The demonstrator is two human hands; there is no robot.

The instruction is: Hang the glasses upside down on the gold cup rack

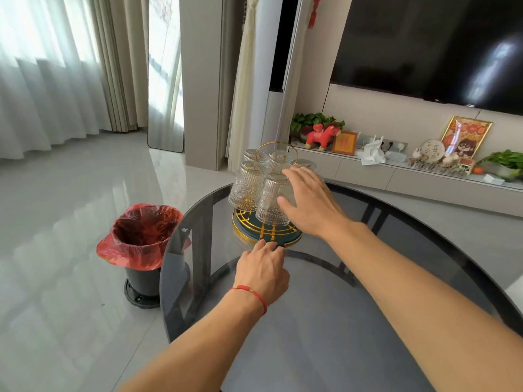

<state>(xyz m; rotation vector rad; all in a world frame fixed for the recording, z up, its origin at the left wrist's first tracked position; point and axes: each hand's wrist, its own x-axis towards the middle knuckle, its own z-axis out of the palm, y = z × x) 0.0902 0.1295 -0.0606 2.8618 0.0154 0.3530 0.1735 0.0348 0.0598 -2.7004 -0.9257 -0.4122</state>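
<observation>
The gold cup rack [266,232], with a round green base and a gold loop handle on top, stands on the far side of a dark glass table [325,321]. Several ribbed clear glasses [248,185] hang on it upside down. My right hand [310,203] rests against the nearest glass [271,203], thumb on its side and fingers spread over its upturned bottom. My left hand [261,268], with a red string at the wrist, lies on the table with its fingertips touching the front rim of the rack's base.
A dark bin with a red bag [144,244] stands on the floor left of the table. Behind the rack runs a low TV shelf [396,171] with ornaments and plants, under a wall television [430,46].
</observation>
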